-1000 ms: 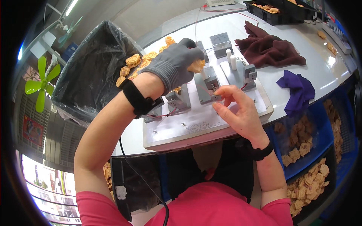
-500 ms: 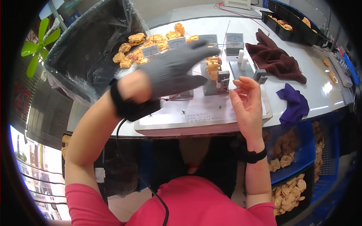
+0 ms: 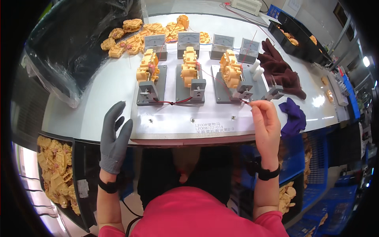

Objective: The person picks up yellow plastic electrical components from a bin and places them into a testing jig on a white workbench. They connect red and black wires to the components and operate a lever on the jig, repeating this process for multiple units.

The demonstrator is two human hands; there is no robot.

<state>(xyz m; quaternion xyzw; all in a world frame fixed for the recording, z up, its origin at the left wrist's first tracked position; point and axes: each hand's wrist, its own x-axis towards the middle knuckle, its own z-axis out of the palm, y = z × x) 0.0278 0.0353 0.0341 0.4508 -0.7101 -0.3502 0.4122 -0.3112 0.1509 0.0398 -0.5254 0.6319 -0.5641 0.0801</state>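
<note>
My left hand, in a grey glove, hangs open with nothing in it at the front left of the white board. Thumb and fingers of my bare right hand are pinched together on a thin dark red wire beside the right-hand grey fixture. Three yellow plastic gearboxes sit upright in a row of grey fixtures: a left one, a middle one and a right one. Red and black wire runs between the left and middle fixtures. Several panel meters stand behind them.
More yellow gearboxes lie at the back left, beside a bin lined with black plastic. A brown cloth and a purple cloth lie to the right. Below the left edge is a crate of yellow parts.
My left hand has moved from over the fixtures back to the front left, uncovering the gearboxes. My right hand has come slightly nearer to me, its fingertips now closed together.
</note>
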